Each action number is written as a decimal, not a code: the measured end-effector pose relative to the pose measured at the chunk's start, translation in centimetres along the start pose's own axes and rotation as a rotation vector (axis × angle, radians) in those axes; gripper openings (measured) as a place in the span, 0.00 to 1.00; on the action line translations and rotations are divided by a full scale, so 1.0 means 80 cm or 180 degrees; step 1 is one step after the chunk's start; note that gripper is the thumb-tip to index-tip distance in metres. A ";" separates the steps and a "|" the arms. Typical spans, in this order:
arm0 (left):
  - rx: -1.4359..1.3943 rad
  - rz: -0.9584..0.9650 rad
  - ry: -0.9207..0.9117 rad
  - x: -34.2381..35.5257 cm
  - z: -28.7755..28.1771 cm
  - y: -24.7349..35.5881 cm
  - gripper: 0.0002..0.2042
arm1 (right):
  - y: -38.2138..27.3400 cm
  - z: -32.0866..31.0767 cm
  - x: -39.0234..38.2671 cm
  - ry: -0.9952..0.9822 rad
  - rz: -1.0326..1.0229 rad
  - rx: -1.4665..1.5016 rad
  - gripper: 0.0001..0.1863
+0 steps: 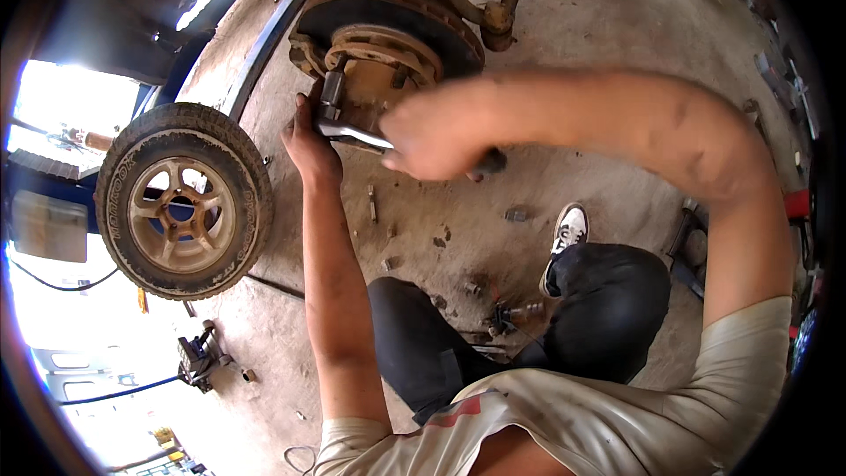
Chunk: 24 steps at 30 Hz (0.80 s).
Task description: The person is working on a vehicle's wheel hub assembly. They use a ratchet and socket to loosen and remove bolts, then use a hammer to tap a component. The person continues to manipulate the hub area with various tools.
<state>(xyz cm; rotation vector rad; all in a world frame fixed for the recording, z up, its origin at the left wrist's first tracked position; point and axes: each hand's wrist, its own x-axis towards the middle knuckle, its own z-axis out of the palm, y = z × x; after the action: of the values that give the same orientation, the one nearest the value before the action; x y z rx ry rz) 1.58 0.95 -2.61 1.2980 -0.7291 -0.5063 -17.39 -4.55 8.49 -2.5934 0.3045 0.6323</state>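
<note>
Gripping a wrench (357, 133), the right hand (432, 134) is closed around its handle and blurred. The wrench's bare metal is silvery and shiny, with a dark end showing beyond the fist. At its head, a long grey socket (332, 90) reaches to the brown, dirt-coated hub (388, 39) in front of the disc (449, 42). The left hand (315, 152) is at the wrench's head; whether its grip is closed, I cannot tell. A wheel (163, 251) is farther left.
</note>
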 end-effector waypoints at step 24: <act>-0.1521 -0.0197 -0.0204 0.006 0.000 -0.028 0.35 | -0.021 -0.016 -0.022 0.0014 0.0340 -0.0208 0.22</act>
<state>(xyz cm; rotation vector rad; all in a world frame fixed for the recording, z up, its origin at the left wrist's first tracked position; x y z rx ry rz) 2.02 0.13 -4.74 0.8618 -0.5758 -0.7252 -17.90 -3.53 10.92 -2.6550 0.4331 0.6844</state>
